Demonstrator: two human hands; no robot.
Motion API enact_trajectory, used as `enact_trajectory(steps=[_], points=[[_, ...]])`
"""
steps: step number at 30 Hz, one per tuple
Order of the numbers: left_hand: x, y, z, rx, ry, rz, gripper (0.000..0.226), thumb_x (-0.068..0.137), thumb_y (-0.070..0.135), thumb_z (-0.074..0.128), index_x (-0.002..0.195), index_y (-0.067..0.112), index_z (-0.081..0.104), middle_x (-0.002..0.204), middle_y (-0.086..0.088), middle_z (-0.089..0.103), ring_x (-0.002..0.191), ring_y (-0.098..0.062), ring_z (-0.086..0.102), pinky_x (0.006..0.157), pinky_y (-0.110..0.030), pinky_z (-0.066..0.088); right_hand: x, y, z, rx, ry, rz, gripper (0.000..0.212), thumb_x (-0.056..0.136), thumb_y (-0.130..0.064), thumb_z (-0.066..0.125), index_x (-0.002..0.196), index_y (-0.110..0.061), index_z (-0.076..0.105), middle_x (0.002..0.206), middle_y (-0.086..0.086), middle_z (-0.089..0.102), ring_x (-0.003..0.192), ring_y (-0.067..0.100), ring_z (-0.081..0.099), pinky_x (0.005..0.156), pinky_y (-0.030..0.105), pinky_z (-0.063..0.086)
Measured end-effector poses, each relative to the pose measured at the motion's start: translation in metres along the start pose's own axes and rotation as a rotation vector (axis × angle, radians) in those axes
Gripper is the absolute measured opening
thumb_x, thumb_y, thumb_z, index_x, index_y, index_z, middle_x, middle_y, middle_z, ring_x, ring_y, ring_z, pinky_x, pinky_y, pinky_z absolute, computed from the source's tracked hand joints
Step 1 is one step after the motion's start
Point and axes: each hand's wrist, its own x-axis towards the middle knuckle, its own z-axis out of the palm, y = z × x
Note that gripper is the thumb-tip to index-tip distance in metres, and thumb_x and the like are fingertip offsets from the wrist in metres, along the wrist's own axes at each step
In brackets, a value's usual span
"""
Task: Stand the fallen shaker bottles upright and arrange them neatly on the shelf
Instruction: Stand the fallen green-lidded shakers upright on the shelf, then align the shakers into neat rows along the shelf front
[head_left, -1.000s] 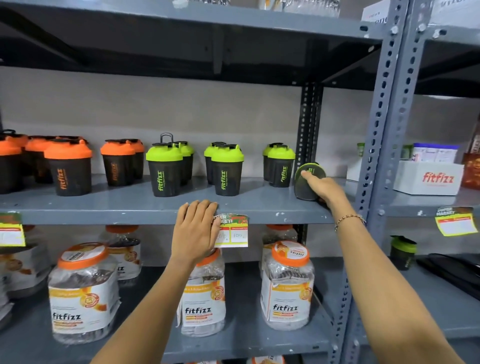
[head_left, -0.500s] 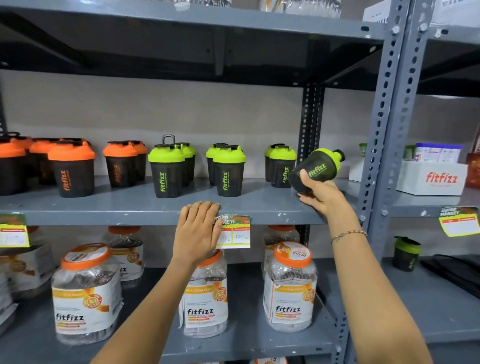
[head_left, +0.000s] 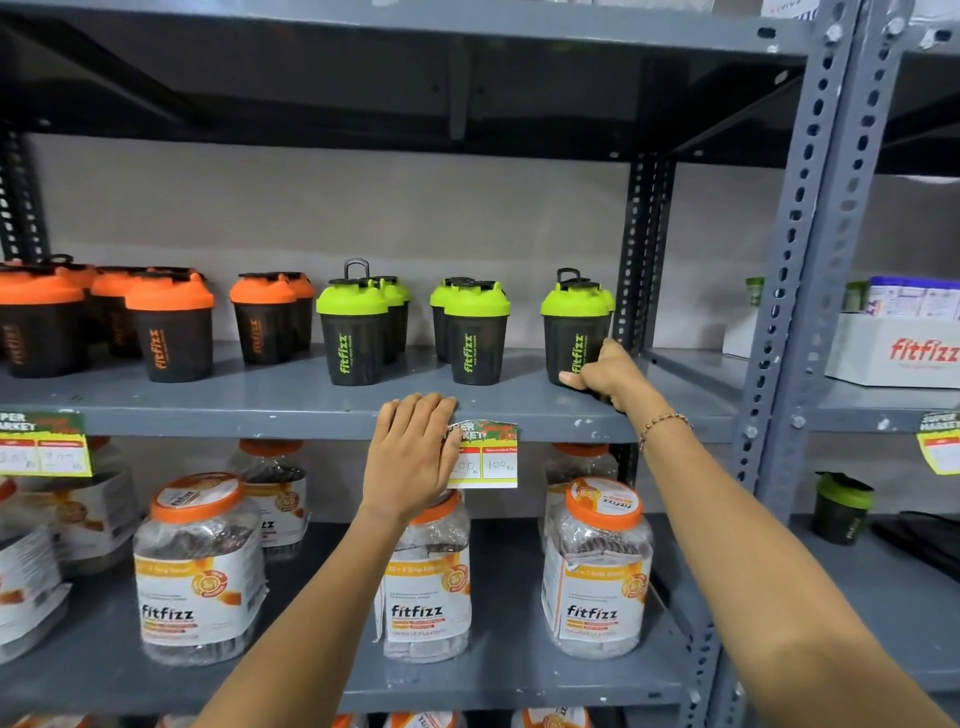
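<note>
A black shaker bottle with a green lid (head_left: 574, 332) stands upright at the right end of the grey middle shelf (head_left: 291, 402). My right hand (head_left: 605, 374) grips its lower body. More green-lidded shakers (head_left: 475, 332) stand upright in pairs to its left, and several orange-lidded shakers (head_left: 169, 327) fill the left part of the shelf. My left hand (head_left: 413, 449) lies flat on the shelf's front edge, partly covering a price tag (head_left: 491, 457), fingers together and holding nothing.
Clear jars with orange lids (head_left: 597, 566) stand on the shelf below. A perforated upright post (head_left: 808, 291) bounds the bay on the right. Beyond it sit a white box (head_left: 898, 351) and another green-lidded shaker (head_left: 839, 506) one shelf lower.
My right hand lifted the fallen green-lidded shaker off the shelf, tilted it up, and now holds it standing upright in front of the rightmost pair. My left hand stayed on the shelf edge.
</note>
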Motion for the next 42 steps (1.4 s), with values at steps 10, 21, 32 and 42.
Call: enact_trajectory(steps=[10, 21, 32, 42], points=[[0.069, 0.012, -0.035, -0.455, -0.034, -0.495, 0.032, 0.091, 0.030, 0.057, 0.119, 0.014, 0.057, 0.110, -0.002, 0.066, 0.099, -0.020, 0.062, 0.079, -0.030, 0.045, -0.002, -0.004, 0.003, -0.022, -0.069, -0.039, 0.117, 0.066, -0.041, 0.084, 0.147, 0.000, 0.009, 0.146, 0.012, 0.043, 0.133, 0.031, 0.043, 0.111, 0.044, 0.037], [0.136, 0.044, 0.005, -0.615, -0.428, -0.931, 0.110, 0.071, 0.037, 0.080, 0.145, 0.000, 0.008, 0.149, -0.019, 0.023, 0.137, -0.036, 0.027, 0.109, -0.041, 0.029, -0.005, -0.006, 0.011, -0.208, 0.186, -0.169, 0.096, 0.067, -0.044, 0.082, 0.131, 0.003, 0.030, 0.140, 0.021, 0.041, 0.130, 0.037, 0.042, 0.103, 0.043, 0.040], [0.125, 0.023, 0.009, -0.507, -0.395, -0.901, 0.074, 0.082, 0.029, 0.072, 0.132, -0.001, 0.028, 0.137, -0.021, 0.044, 0.125, -0.041, 0.045, 0.096, -0.047, 0.041, -0.008, 0.002, 0.003, -0.087, 0.299, 0.032, 0.085, 0.065, -0.022, 0.082, 0.129, 0.004, 0.034, 0.131, 0.020, 0.052, 0.121, 0.038, 0.052, 0.098, 0.044, 0.049], [0.118, 0.019, 0.008, -0.512, -0.395, -0.892, 0.071, 0.079, 0.022, 0.075, 0.131, -0.001, 0.032, 0.133, -0.020, 0.048, 0.123, -0.038, 0.047, 0.097, -0.045, 0.043, -0.012, -0.003, 0.002, -0.190, 0.272, 0.087, 0.091, 0.072, -0.019, 0.082, 0.139, 0.008, 0.027, 0.142, 0.024, 0.041, 0.131, 0.038, 0.043, 0.103, 0.040, 0.042]])
